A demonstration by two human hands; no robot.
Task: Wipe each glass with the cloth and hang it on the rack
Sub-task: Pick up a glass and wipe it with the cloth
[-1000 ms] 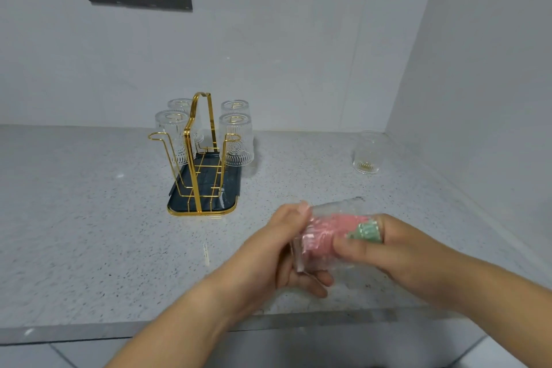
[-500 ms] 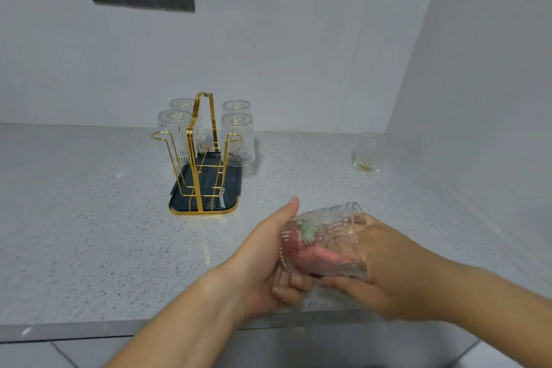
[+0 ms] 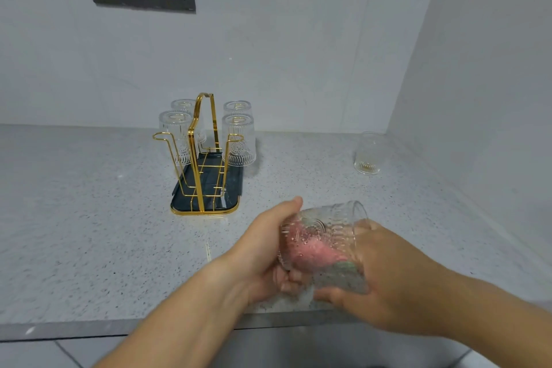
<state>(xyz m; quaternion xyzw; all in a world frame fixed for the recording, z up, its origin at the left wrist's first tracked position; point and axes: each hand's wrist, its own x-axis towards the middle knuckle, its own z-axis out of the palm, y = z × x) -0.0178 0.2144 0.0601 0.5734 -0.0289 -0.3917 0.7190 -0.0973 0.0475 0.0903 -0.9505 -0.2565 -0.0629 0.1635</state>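
Far left on the worktop (image 3: 89, 233), the gold wire rack (image 3: 203, 158) has front pegs free. My left grip (image 3: 263, 251) curls round the ribbed clear glass (image 3: 331, 227), likely steadying it. The right grip (image 3: 388, 287) clasps it too, and the pink cloth (image 3: 310, 248) shows through.

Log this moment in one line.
wiping | left hand, right hand grip ribbed clear glass, pink cloth inside | gold wire rack: four glasses hung | one glass waiting
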